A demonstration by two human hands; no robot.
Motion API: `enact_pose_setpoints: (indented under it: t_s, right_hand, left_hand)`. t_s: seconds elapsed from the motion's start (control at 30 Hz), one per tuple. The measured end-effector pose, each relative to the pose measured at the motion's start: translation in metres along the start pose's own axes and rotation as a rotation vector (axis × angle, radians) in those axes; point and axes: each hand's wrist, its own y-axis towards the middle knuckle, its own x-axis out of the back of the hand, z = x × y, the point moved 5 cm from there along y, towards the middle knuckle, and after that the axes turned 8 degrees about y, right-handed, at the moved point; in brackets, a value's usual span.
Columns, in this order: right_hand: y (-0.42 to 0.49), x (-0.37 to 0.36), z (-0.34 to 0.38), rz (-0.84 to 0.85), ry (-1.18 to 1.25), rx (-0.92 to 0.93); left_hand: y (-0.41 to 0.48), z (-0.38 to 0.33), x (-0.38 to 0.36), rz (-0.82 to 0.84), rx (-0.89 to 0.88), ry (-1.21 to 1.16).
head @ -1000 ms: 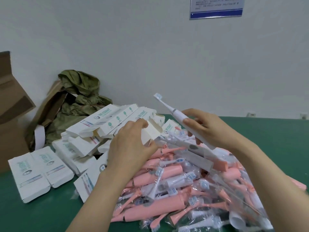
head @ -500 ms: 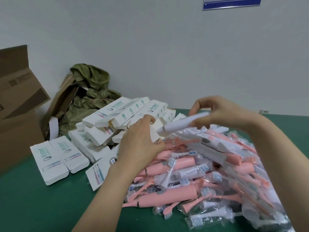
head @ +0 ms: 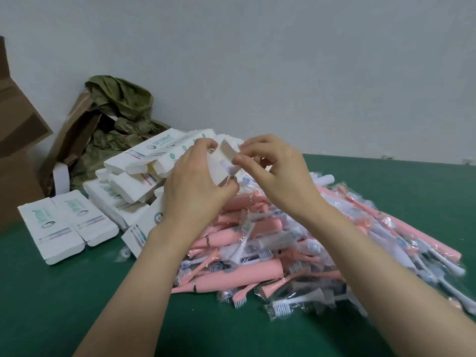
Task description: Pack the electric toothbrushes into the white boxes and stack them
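My left hand [head: 195,184] grips a white box [head: 215,169] above the heap, its open end facing right. A white toothbrush [head: 227,166] sits almost wholly inside the box; only its end shows at the opening. My right hand [head: 277,173] pinches the box's open flap [head: 230,150] with thumb and forefinger. Below both hands lies a big pile of pink and white toothbrushes [head: 270,243] in clear wrappers. Several white boxes [head: 144,173] are heaped behind and left of my left hand.
Two flat white boxes [head: 64,222] lie on the green table [head: 77,292] at the left. A brown carton [head: 15,140] stands at the far left, with crumpled green paper [head: 118,117] and a brown bag against the wall behind the boxes.
My right hand swung the white toothbrush down from upright and slid it into the box held by my left hand; it now pinches the flap. The camera shifted slightly.
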Motion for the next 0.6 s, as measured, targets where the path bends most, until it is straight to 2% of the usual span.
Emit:
enact_pose_setpoints:
  t_s: [0.1, 0.13, 0.23, 0.3, 0.37, 0.6]
  right_hand:
    - [-0.004, 0.009, -0.013, 0.069, 0.033, -0.11]
    - [-0.006, 0.012, -0.017, 0.152, 0.015, -0.141]
    - [-0.022, -0.001, -0.024, 0.608, -0.153, -0.139]
    - [-0.033, -0.015, -0.027, 0.81, -0.269, -0.083]
    - [-0.037, -0.024, -0.024, 0.857, -0.35, -0.026]
    - [-0.032, -0.03, -0.004, 0.823, -0.708, 0.263]
  left_hand:
    - [-0.003, 0.007, -0.001, 0.006, 0.005, 0.018]
    - [-0.004, 0.01, 0.0, 0.002, 0.01, 0.015]
    - [-0.004, 0.014, 0.003, -0.004, 0.027, -0.01]
    - [-0.004, 0.013, 0.002, -0.002, 0.026, -0.001]
    - [-0.006, 0.011, -0.001, 0.005, 0.019, 0.016]
    - [-0.005, 0.011, -0.003, 0.02, 0.021, 0.014]
